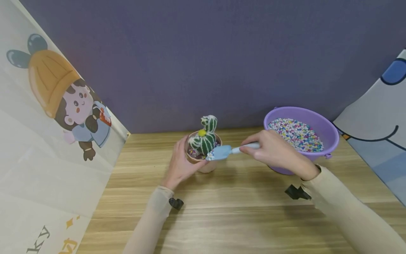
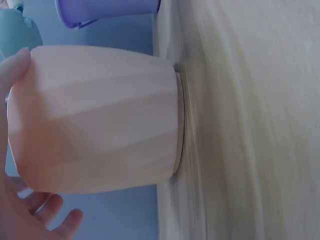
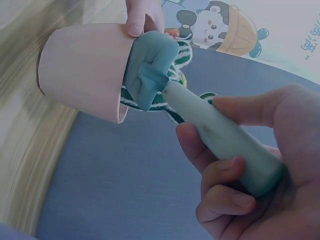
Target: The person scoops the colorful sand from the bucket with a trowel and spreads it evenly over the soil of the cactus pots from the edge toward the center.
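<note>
A pale pink flowerpot [image 1: 207, 167] stands upright on the wooden table, with a green and white knitted cactus [image 1: 207, 143] bearing a yellow flower in it. My left hand [image 1: 181, 163] holds the pot at its rim, thumb on the near side and fingers round the far side. In my right hand [image 1: 272, 149] is the handle of a light blue toy shovel [image 1: 221, 152]. Its blade lies over the pot's right rim, tip beside the cactus, with several small pale beads at the tip. The right wrist view shows the shovel's underside [image 3: 152, 70] against the pot's opening.
To the right stands a purple bucket [image 1: 326, 132] with many multicoloured beads [image 1: 293, 134] inside. Behind the table [image 1: 222, 218] rises a dark blue-grey wall [image 1: 203, 63]. Printed cartoon panels border the left and right sides.
</note>
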Available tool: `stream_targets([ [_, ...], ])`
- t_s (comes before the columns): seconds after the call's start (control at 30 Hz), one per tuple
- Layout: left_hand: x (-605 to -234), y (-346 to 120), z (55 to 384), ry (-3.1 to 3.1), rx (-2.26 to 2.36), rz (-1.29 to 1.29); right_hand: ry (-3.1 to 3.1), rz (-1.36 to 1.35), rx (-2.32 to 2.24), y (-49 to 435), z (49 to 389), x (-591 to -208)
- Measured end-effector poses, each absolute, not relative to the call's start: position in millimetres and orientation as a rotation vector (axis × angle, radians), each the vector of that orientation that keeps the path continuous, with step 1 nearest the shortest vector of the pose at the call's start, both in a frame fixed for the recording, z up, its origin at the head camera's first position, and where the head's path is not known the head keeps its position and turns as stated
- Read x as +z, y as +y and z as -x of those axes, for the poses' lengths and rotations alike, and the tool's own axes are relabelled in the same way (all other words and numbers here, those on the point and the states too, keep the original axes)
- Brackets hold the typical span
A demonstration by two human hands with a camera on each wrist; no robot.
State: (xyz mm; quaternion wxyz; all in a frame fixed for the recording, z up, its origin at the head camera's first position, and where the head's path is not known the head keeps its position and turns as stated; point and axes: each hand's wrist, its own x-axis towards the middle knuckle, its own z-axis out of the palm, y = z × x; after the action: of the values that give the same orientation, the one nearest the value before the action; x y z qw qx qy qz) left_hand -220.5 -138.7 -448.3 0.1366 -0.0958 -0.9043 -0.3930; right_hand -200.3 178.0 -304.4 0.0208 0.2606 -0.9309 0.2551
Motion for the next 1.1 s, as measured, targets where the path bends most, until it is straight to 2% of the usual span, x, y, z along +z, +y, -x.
stream_targets([
  [0.4,-448.6,-121.7,216.1,-2.536,-1.039,0.174,-2.893,-0.806,0.778,171.5,201.1,-301.6],
  [0.9,-446.4,-142.1,223.1,-2.650,-1.183,0.370,-2.859,-0.820,0.738,167.2,199.9,-295.9],
  [1.1,-446.5,-139.6,222.0,-2.623,-1.198,0.338,-2.811,-0.869,0.745,157.3,198.7,-292.4],
])
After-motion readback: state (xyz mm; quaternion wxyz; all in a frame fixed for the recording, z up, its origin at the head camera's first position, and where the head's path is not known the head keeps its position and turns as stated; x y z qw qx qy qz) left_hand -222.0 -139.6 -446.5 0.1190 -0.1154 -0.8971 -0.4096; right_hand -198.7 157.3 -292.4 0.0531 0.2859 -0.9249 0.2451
